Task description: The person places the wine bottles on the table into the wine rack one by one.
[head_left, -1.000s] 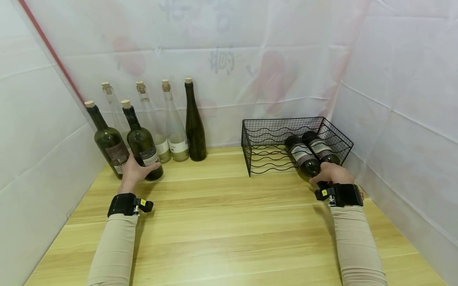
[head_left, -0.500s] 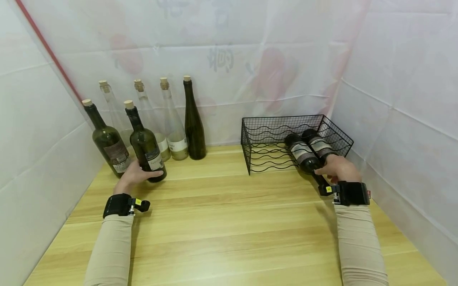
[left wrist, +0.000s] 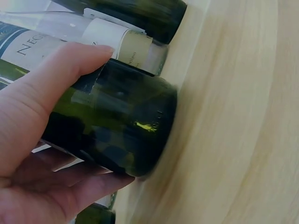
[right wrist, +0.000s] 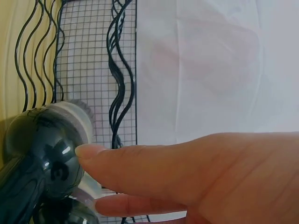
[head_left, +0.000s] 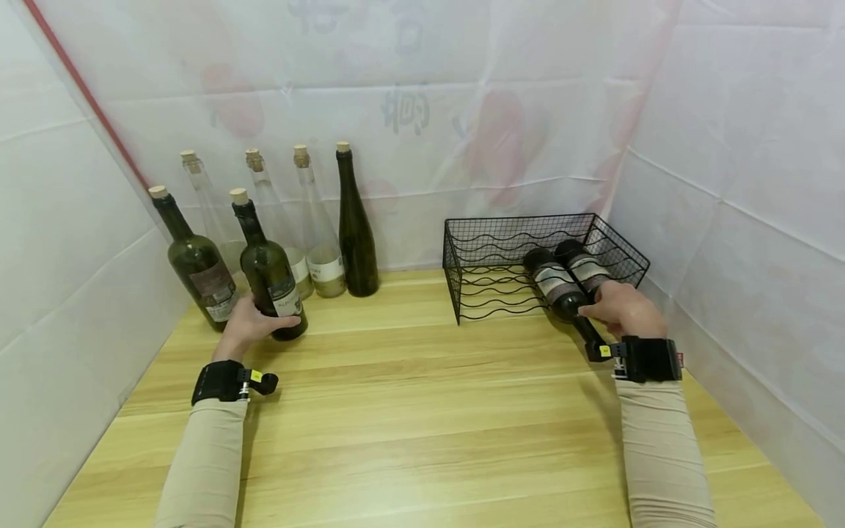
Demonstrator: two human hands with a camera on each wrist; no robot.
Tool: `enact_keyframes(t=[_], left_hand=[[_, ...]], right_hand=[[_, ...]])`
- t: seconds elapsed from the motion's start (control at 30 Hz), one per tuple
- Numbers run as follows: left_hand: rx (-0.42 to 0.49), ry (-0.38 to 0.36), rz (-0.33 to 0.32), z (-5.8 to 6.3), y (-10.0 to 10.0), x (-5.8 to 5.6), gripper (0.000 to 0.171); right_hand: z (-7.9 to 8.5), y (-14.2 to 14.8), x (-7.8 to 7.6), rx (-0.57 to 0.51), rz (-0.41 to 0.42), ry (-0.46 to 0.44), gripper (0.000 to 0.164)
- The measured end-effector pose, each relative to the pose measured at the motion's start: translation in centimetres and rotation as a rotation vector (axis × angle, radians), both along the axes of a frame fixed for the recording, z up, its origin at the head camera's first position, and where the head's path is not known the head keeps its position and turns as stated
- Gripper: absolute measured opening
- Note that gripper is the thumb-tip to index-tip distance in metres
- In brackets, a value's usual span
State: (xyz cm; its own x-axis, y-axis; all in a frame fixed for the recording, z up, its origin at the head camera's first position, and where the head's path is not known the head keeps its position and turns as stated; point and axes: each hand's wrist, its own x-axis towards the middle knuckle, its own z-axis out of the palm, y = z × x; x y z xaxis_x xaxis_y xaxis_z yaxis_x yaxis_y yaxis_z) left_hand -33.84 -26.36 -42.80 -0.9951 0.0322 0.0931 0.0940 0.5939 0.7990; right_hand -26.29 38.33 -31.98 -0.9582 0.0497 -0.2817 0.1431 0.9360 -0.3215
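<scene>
A dark green wine bottle [head_left: 267, 268] with a cork and a white label stands slightly tilted in the head view. My left hand [head_left: 247, 323] grips it low, thumb on the near side and fingers behind; whether its base touches the table cannot be told. In the left wrist view the thumb lies across the label's edge. Far right, two dark bottles lie in a black wire rack, the left bottle [head_left: 557, 282] with its neck toward me. My right hand [head_left: 623, 308] has its thumb against that bottle's shoulder. Its fingers are straight over the right bottle [head_left: 584, 265], partly hiding it.
Another green bottle [head_left: 201, 268] stands left of the gripped one. Several clear corked bottles [head_left: 317, 242] and a slim green bottle [head_left: 356, 231] stand behind along the white sheet. The wire rack [head_left: 485, 268] sits at the table's back right, near the side sheet.
The left hand's bottle has shifted slightly right and toward me, apart from the bottle beside it. The right hand has come off the left rack bottle's neck, moving up and right; that neck now shows.
</scene>
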Motion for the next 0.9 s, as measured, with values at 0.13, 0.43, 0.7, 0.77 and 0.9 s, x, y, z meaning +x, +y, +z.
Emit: enact_keyframes(t=[0.13, 0.43, 0.7, 0.77, 0.9], left_hand=[[-0.092, 0.025, -0.011, 0.6, -0.1, 0.4, 0.072], [-0.295, 0.086, -0.152, 2.8, 1.2, 0.8, 0.08], [-0.433, 0.161, -0.216, 3.9, 3.6, 1.0, 0.076], [-0.45, 0.182, -0.235, 4.1, 4.4, 1.0, 0.068], [-0.511, 0.199, -0.223, 4.8, 5.4, 1.4, 0.062]], right_hand=[[0.3, -0.7, -0.2, 0.014, 0.033, 0.069, 0.039], [0.6, -2.8, -1.0, -0.11, 0.152, 0.103, 0.057], [0.4, -4.4, -0.8, -0.125, 0.228, 0.049, 0.057], [0.3, -4.5, -0.6, -0.126, 0.236, 0.04, 0.056], [0.1, -5.0, -0.5, -0.12, 0.3, 0.068, 0.045]])
